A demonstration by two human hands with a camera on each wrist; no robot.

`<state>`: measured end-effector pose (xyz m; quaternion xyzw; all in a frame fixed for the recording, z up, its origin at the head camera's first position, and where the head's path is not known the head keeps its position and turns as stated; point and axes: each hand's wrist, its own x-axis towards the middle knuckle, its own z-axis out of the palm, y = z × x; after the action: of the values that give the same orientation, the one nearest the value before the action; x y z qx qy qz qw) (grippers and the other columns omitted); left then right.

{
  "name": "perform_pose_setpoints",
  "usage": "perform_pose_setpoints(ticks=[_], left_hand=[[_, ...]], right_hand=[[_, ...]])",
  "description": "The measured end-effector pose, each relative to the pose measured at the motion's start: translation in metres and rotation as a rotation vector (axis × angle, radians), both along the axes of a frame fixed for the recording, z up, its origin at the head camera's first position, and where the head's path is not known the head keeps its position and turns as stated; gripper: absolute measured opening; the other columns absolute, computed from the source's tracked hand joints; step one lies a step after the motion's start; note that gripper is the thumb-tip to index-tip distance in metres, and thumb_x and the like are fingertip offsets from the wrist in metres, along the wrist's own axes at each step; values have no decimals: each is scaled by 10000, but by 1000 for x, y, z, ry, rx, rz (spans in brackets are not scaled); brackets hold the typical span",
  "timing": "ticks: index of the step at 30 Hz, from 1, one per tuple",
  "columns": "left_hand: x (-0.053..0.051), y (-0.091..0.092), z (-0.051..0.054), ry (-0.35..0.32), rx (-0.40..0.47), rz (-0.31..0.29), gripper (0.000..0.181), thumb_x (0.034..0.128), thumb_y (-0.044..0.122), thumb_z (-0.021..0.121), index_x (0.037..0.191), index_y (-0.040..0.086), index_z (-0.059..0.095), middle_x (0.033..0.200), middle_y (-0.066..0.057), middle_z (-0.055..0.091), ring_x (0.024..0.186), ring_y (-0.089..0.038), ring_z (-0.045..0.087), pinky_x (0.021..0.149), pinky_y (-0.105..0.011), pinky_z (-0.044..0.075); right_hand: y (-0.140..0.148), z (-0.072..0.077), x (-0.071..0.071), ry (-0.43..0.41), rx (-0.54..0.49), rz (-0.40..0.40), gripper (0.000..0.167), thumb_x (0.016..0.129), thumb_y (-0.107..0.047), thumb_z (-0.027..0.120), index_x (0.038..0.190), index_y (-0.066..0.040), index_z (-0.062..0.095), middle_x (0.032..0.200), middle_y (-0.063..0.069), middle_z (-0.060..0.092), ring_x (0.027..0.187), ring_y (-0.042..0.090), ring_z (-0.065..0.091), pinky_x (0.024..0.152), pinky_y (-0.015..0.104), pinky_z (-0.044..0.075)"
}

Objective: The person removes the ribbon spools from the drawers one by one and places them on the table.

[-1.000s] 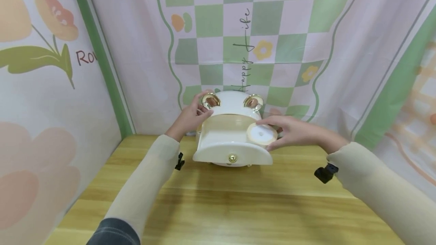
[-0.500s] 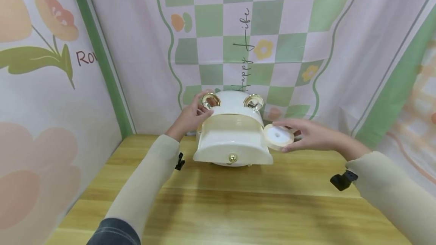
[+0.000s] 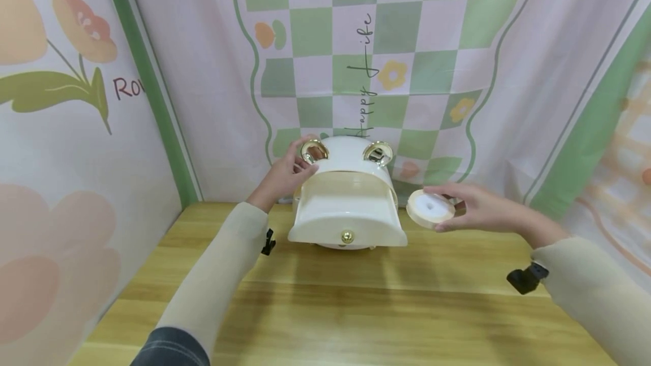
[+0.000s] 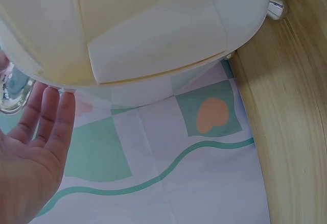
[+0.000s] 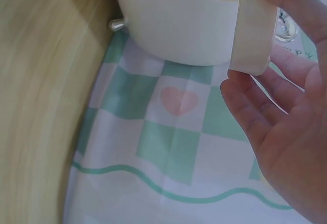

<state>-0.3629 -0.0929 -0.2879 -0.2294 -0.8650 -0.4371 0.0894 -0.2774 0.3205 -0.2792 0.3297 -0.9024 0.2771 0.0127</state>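
Observation:
A white box (image 3: 347, 151) with two gold-rimmed ears stands on the table. Its front drawer (image 3: 346, 202), with a gold knob, is pulled out. My left hand (image 3: 287, 173) rests against the left side of the box by one ear; in the left wrist view its fairly straight fingers (image 4: 48, 114) touch the box's edge. Right of the box, my right hand (image 3: 478, 208) pinches a spool of cream ribbon (image 3: 430, 208) by its edge, white face up, above the table. Seen from the right wrist, the spool (image 5: 254, 30) shows its cream rim between thumb and fingers.
The wooden table (image 3: 330, 309) extends forward from the box. A green-and-white checked cloth (image 3: 356, 33) hangs close behind. A flower-print cloth (image 3: 61, 185) hangs on the left, and another cloth (image 3: 625, 174) on the right.
My right hand has carried the ribbon spool rightward from above the drawer's right side to beyond the box. My left hand and the box have stayed in place.

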Motion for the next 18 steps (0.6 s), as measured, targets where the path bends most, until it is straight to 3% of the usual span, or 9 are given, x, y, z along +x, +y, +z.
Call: perform_pose_setpoints(ticks=[5, 12, 18], left_hand=[[0, 0, 0, 5, -3, -1, 712, 1003, 307, 637, 1568, 398, 213, 1047, -67, 628, 929, -227, 621, 781, -382, 553], [0, 0, 0, -1, -2, 1, 711, 1001, 320, 637, 1567, 397, 214, 1047, -62, 626, 932, -220, 621, 783, -379, 553], [-2, 0, -1, -7, 12, -1, 710, 998, 337, 640, 1564, 413, 217, 1046, -51, 625, 929, -212, 619, 781, -379, 550]], right_hand=[[6, -12, -3, -1, 5, -11, 792, 795, -233, 871, 1445, 17, 493, 1367, 200, 551, 1055, 224, 584, 815, 288, 538], [11, -40, -5, -97, -11, -47, 776, 839, -270, 834, 1455, 30, 469, 1355, 210, 551, 1088, 273, 566, 830, 381, 525], [16, -67, -10, -152, 20, -127, 795, 843, -335, 823, 1465, 8, 466, 1398, 254, 500, 1110, 291, 574, 831, 387, 527]])
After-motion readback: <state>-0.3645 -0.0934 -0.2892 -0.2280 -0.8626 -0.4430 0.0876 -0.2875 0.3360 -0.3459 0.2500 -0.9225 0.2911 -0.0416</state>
